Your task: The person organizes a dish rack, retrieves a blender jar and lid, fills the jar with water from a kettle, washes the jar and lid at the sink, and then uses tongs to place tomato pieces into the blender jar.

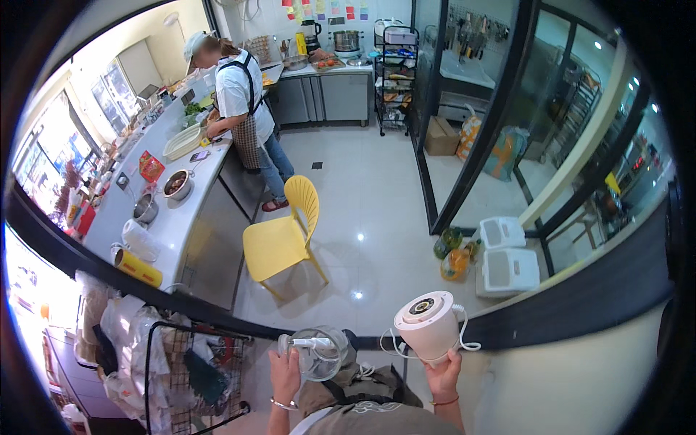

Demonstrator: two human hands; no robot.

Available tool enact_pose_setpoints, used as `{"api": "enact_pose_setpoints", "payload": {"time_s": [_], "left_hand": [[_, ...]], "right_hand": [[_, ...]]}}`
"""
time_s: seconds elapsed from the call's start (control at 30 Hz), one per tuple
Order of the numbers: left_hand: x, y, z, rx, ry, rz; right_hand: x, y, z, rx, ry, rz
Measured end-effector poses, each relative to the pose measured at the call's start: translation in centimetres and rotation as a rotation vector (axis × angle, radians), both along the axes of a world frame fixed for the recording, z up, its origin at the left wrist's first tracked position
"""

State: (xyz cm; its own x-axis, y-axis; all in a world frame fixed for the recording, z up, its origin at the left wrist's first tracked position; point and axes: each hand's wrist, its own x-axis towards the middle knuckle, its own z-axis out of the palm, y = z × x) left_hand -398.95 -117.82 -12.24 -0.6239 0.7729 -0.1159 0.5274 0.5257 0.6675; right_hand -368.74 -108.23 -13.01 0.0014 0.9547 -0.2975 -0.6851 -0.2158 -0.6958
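Note:
Low in the view, my left hand (285, 371) grips the handle of a clear glass blender jug (321, 353), which has a white part inside it. To its right, my right hand (443, 375) holds a pale pink appliance base (429, 329) from below. The base has a round dark and metal fitting on top, and its white cord hangs in loops at both sides. Jug and base are apart, both in front of my body.
A yellow chair (277, 244) stands ahead, left of centre. Another person (242, 103) works at the long white counter (204, 179). White bins (511, 269) and bottles (454, 261) stand at the right by the glass partition (489, 136). A wire cart (190, 375) is at the lower left.

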Motion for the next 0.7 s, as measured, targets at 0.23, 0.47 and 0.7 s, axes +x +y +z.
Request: {"api": "enact_pose_setpoints", "payload": {"time_s": [0.23, 0.47, 0.7], "left_hand": [[-4.1, 18.9, -2.3, -0.059, -0.095, -0.027], [-10.7, 44.0, -0.8, -0.058, 0.024, -0.243], [-16.1, 65.1, 0.2, 0.039, -0.004, -0.273]], "right_hand": [[-3.7, 15.8, -0.6, -0.014, 0.068, -0.094], [-3.7, 33.9, -2.0, -0.16, 0.01, -0.263], [-3.6, 48.8, -1.9, -0.157, -0.15, -0.532]]}}
